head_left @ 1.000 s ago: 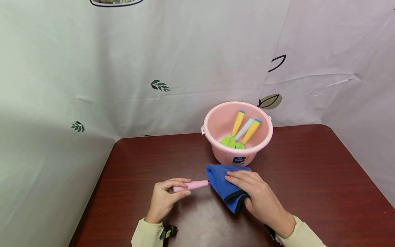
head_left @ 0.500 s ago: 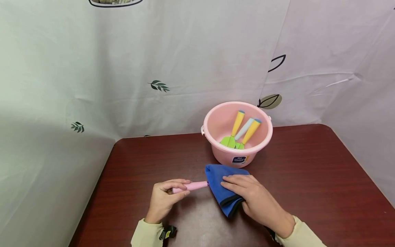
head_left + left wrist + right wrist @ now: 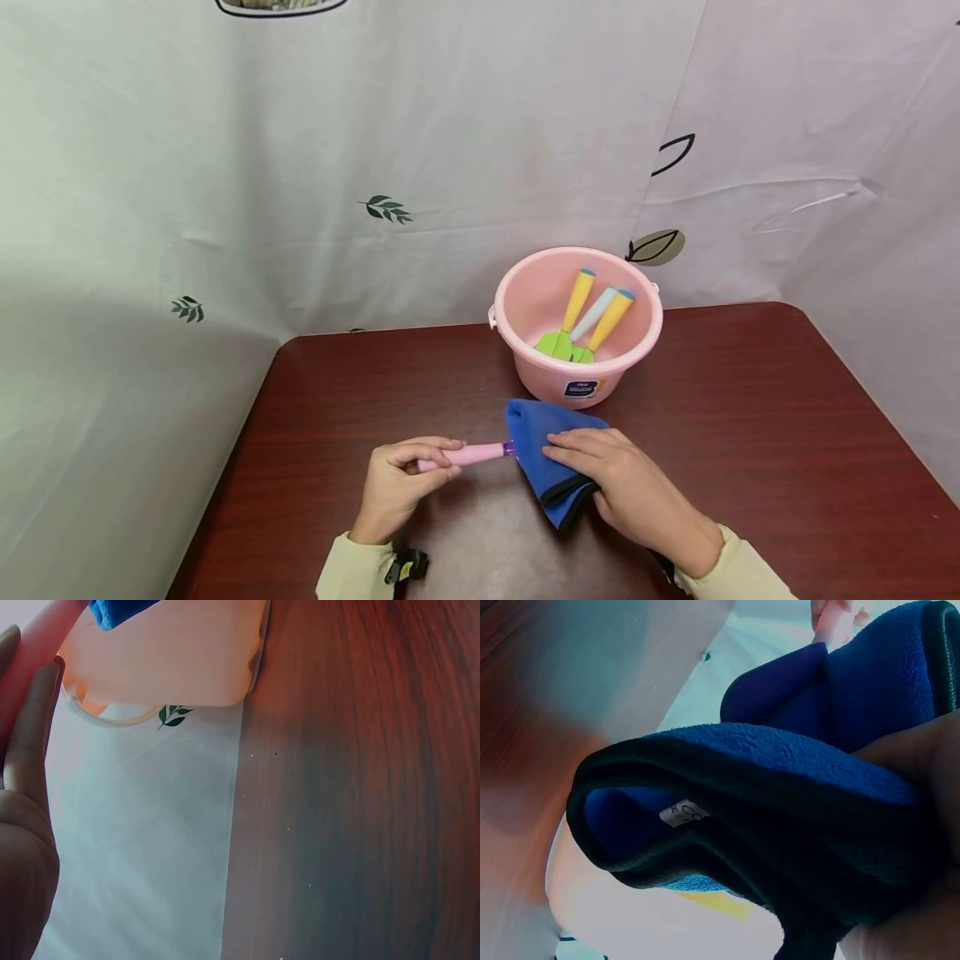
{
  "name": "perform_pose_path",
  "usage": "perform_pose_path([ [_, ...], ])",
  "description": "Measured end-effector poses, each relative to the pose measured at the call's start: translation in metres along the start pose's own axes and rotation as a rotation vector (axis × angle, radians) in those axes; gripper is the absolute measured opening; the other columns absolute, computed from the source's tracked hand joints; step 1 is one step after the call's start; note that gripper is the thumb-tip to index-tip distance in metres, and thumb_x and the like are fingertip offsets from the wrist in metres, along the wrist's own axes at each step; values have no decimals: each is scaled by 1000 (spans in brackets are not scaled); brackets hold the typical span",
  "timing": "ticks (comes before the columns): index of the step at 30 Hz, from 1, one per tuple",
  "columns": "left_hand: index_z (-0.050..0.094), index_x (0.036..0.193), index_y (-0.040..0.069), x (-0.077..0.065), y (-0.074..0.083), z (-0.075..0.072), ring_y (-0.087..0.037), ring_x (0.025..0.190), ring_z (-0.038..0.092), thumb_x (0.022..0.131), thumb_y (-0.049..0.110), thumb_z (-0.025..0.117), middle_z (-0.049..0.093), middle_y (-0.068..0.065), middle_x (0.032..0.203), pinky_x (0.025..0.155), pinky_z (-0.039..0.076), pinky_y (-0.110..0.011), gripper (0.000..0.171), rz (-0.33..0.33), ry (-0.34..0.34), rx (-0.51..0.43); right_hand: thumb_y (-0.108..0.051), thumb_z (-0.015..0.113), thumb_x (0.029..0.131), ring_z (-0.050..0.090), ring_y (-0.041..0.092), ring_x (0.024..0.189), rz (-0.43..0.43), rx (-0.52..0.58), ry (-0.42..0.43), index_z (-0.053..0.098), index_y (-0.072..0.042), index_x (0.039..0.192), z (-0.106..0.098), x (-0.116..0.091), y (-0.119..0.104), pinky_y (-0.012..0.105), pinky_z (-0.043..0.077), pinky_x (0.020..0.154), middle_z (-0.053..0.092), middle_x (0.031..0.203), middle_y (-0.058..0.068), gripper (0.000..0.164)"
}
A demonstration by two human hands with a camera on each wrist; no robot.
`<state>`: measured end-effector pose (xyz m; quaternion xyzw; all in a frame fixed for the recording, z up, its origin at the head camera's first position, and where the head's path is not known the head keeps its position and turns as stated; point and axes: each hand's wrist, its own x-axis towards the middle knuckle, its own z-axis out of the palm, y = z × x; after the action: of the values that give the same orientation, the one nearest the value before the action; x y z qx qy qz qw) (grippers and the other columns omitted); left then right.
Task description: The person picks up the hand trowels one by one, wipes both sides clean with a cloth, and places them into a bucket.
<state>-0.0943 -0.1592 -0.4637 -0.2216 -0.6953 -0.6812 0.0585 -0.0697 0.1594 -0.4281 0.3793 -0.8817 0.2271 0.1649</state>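
Observation:
My left hand (image 3: pixel 396 492) pinches the pink handle of a small toy shovel (image 3: pixel 472 454) between fingers and thumb. A bit of its purple neck shows at the cloth's edge. In the right wrist view the shovel's flat purple blade (image 3: pixel 772 686) sticks out between folds of cloth. My right hand (image 3: pixel 626 483) grips a folded blue cloth (image 3: pixel 540 442) with black edging, wrapped round the blade, fingers on top. In the left wrist view the left hand (image 3: pixel 26 772) shows at the left edge, with a corner of the cloth (image 3: pixel 120 609) above.
A pink bucket (image 3: pixel 577 258) stands just behind the cloth. Inside lean two yellow-handled tools (image 3: pixel 579 300) with green blades and a pale blue handle (image 3: pixel 594 314). The dark red table (image 3: pixel 750 433) meets a pale patterned curtain (image 3: pixel 450 150) at the back.
The cloth and right hand shifted slightly left, then back right along the shovel, so more of the purple neck shows now. The left hand stayed almost still.

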Motion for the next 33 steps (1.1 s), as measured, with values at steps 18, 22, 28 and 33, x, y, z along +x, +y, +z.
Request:
perform_pose_path([
  [18,70,78,0,-2,1,-8,-30,96,73,73,-18,78,73,-21,98,75,57,-25,21,60,20,-57,19,53,64,65,23,113,14,-64,-4,74,-7,116,-8,-9,14,44,51,89,70,122,3,62],
  [22,69,77,0,-2,0,-9,-30,96,73,73,-19,78,74,-21,98,75,57,-25,21,65,27,-60,19,53,64,66,23,112,31,-81,2,75,-7,116,-10,-12,18,44,51,88,70,120,3,62],
  [28,69,78,0,-2,0,-12,-29,95,73,72,-19,78,73,-21,98,76,57,-25,22,60,38,-56,19,54,64,66,22,111,39,-83,-6,75,-7,116,-10,-16,21,44,52,87,71,119,3,62],
  [33,67,77,1,-2,0,-16,-29,95,73,72,-19,78,74,-19,99,75,57,-24,24,44,49,-43,19,51,64,66,24,110,89,-76,1,74,-6,116,-15,-20,21,45,52,89,71,117,3,62],
])
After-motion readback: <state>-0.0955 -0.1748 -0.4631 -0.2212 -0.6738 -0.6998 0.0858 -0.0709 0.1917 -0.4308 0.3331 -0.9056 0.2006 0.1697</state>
